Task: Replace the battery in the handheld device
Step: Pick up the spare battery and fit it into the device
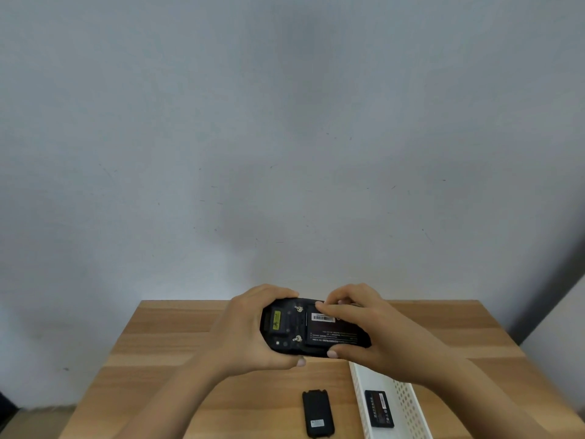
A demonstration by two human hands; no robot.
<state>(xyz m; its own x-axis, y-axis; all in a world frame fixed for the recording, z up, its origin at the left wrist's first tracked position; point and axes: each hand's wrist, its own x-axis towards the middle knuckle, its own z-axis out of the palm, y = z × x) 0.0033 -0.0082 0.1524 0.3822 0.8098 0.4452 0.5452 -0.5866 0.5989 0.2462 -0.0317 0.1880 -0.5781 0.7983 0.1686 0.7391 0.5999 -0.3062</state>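
Both hands hold the black handheld device [286,327] above the wooden table, its open back facing up. My left hand [243,331] grips its left end, where a yellow label and two metal screws show. My right hand [361,331] rests on a black battery [332,332] with a barcode label lying in the device's compartment, fingers on its far edge and thumb at its near edge. The black back cover [317,414] lies flat on the table in front of me. A second black battery [379,408] lies in a white tray.
The white perforated tray [408,403] stands at the near right of the wooden table [171,343], under my right forearm. A plain grey wall rises right behind the table's far edge. The floor shows at the far left.
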